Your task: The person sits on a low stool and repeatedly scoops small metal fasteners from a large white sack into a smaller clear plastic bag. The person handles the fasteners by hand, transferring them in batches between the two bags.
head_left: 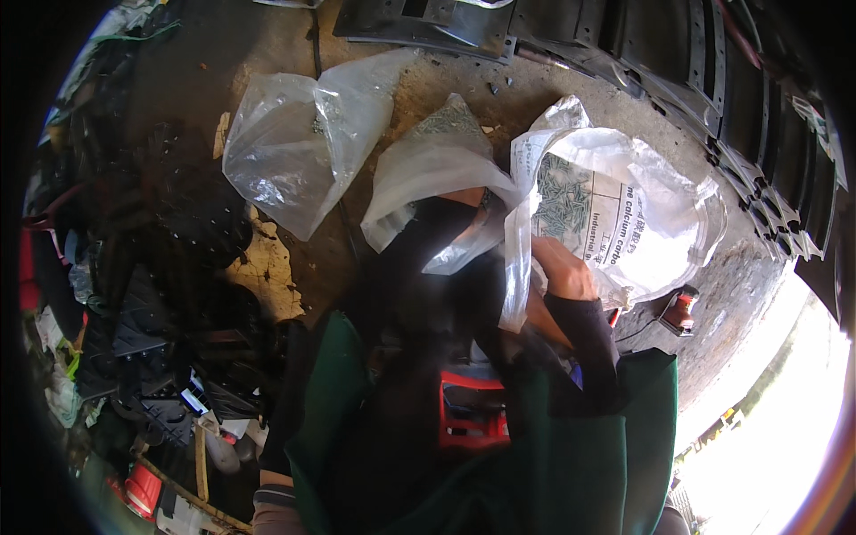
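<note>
Floor point(432, 89) bearing middle bag point(437, 174), white sack point(669, 245); dark panels point(664, 45) lining far right. Your left hand point(464, 195) sitting inside bag, right hand point(567, 269) touching sack, fasteners point(562, 201) lying beyond; cannot tell either grip.

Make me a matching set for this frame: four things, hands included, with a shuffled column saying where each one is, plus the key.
Things
A. Left hand
B. Right hand
C. Leftmost clear bag
D. Red plastic frame

Places
1. Lower middle of the picture, near the dark green cloth
2. Partly hidden at the mouth of the middle bag
3. Upper left, touched by neither hand
4. At the near edge of the printed white bag

Pairs: A-2; B-4; C-3; D-1.
</note>
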Motion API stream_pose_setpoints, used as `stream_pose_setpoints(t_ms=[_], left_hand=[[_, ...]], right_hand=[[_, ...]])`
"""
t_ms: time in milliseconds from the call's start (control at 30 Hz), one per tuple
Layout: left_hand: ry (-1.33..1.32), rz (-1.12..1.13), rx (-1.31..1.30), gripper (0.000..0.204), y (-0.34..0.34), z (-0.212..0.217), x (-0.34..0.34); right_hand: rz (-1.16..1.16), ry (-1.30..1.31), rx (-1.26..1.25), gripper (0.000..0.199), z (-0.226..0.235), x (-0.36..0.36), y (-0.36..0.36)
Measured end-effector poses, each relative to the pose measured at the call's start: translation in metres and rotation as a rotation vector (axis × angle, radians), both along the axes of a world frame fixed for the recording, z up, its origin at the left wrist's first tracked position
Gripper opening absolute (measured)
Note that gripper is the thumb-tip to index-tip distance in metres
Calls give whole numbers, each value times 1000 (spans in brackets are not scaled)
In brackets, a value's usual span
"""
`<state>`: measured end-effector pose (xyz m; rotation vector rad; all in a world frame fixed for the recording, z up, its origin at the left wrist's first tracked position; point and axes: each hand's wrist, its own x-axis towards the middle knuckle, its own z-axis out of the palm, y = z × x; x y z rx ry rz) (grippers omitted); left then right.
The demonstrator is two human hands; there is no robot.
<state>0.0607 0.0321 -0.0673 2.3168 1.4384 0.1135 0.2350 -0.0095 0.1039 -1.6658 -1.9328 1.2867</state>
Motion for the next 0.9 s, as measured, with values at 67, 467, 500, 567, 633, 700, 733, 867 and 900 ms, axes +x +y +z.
stream_pose_setpoints(t_ms=[67,467,500,567,633,700,733,867,900], left_hand=[[-93,99,83,31,-9,-15,-1],[-1235,817,-811,30,-36,17,-56],[-1591,954,-1069,32,-39,27,-63],[-1796,1118,-1086,31,-46,47,-65],[-1883,1341,-1191,30,-46,66,-66],[-1966,1257,-1193,30,-43,82,-66],[-1996,1208,-1185,31,-41,90,-66],[-1893,1150,-1147,38,-39,108,-67],[-1879,1149,-1147,40,-38,111,-67]], right_hand=[[17,-17,-53,41,1,-1,-1],[20,-10,-28,39,1,-6,-4],[32,-10,-33,39,2,-5,-3],[8,-25,-58,41,3,-2,-1],[-9,-28,-65,42,3,0,1],[-19,-35,-59,43,3,0,1],[-21,-20,-55,42,2,0,1],[-1,-21,-59,42,1,-2,0],[0,-23,-61,42,1,-2,0]])
